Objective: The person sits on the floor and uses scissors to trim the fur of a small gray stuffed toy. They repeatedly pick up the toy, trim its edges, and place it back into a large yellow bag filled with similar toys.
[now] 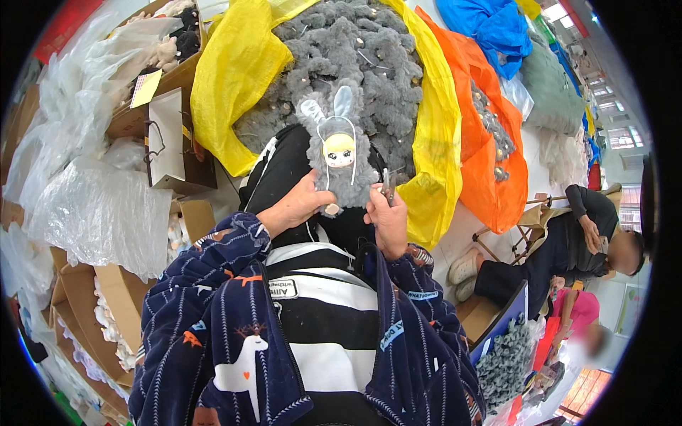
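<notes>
A fluffy grey plush doll (364, 177) with a face under yellow hair and two upright rabbit ears lies over my lap. White cord runs around its face and hangs down at the sides. My left hand (302, 202) grips the doll's lower left side, thumb beside a small beige foot. At the lower right, my right hand (387, 220) is closed around a small scissors-like metal tool (387, 186) that points up, its fingertips against the fur. My fingers hide part of the tool and the doll's lower edge.
Ahead, a yellow sack (437, 163) holds a heap of grey plush pieces (341, 50). An orange sack (490, 192) stands to its right. Cardboard boxes (117, 298) and clear plastic sheeting (99, 213) fill the left. Other people (568, 241) sit at the right.
</notes>
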`<state>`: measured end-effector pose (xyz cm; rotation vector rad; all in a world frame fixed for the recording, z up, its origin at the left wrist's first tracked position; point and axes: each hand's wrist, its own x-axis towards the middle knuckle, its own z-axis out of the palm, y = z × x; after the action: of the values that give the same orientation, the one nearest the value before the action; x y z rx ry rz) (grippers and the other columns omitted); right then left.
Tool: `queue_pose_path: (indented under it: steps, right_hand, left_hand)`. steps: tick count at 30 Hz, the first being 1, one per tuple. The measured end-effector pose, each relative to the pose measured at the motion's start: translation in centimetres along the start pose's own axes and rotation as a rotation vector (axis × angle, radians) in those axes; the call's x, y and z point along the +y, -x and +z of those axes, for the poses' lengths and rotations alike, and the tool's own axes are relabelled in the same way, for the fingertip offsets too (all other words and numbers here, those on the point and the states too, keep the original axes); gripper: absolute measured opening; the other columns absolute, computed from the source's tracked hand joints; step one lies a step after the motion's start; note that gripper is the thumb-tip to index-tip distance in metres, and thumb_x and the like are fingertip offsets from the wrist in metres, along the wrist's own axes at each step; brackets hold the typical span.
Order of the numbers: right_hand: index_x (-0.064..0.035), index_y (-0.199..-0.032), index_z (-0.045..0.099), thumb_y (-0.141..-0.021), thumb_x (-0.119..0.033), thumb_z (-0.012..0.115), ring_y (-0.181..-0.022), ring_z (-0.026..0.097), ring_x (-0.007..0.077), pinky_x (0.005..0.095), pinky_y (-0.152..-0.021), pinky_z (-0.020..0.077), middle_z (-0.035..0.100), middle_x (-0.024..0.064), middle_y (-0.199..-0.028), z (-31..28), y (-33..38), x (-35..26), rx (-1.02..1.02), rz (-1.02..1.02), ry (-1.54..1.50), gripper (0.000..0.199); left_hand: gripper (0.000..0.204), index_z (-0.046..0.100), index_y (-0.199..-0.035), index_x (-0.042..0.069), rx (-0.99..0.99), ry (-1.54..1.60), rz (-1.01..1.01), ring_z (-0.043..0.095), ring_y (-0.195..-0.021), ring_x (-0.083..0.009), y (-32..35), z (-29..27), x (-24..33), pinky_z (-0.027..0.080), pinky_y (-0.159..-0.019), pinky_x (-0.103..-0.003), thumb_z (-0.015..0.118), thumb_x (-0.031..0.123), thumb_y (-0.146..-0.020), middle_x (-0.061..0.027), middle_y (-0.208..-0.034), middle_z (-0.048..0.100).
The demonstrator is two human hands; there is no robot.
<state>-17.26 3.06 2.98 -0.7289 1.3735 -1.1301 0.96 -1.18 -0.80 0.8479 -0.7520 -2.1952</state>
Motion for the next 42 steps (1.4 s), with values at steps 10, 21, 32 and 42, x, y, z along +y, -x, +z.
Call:
queue_pose_path:
  steps: [10, 21, 32, 42]
  right_hand:
    - [-0.0148, -0.092, 0.063, -0.067, -0.008, 0.068, -0.057, 0.057, 0.0256, 0.0323, -0.05, 0.0471, 0.056, 0.0071, -0.07, 0.0, 0.2, 0.6, -0.189, -1.007, 1.174, 0.026]
    - [-0.0029, -0.127, 0.036, -0.078, -0.007, 0.063, -0.06, 0.053, 0.0074, 0.0184, -0.044, 0.0404, 0.06, 0.0094, -0.1, 0.2, 1.0, -1.3, -0.069, -0.081, 0.024, 0.056]
    - [0.0004, -0.113, 0.045, -0.067, -0.009, 0.073, -0.092, 0.053, 0.0159, 0.0282, -0.083, 0.0428, 0.055, 0.0106, -0.1, 1.9, 0.4, 0.3, -0.183, -0.489, 0.538, 0.055]
    - [-0.0029, -0.108, 0.049, -0.059, -0.007, 0.075, -0.092, 0.057, 0.0203, 0.0294, -0.081, 0.0442, 0.056, 0.0102, -0.101, 0.1, -0.4, 0.5, -0.337, -0.563, 0.663, 0.055]
  left_hand:
    - [0.049, 0.035, -0.127, 0.007, 0.141, 0.184, 0.259, 0.047, -0.112, -0.0188, 1.1, 1.8, 1.9, 0.039, -0.094, -0.039, 0.057, 0.018, -0.085, -0.0042, -0.122, 0.047]
    - [0.045, 0.041, -0.123, 0.004, 0.045, 0.343, 0.211, 0.052, -0.108, -0.0228, 0.9, 0.2, 2.0, 0.042, -0.094, -0.04, 0.053, 0.009, -0.08, -0.0088, -0.117, 0.053]
    - [0.049, 0.039, -0.126, 0.005, 0.029, 0.18, 0.268, 0.05, -0.108, -0.0182, 0.1, 1.1, 0.7, 0.041, -0.094, -0.032, 0.062, 0.016, -0.084, -0.0064, -0.117, 0.052]
    - [0.052, 0.048, -0.118, 0.002, 0.209, 0.101, 0.042, 0.054, -0.095, -0.0104, -1.1, 0.0, 0.7, 0.047, -0.073, -0.029, 0.051, 0.045, -0.088, -0.005, -0.11, 0.056]
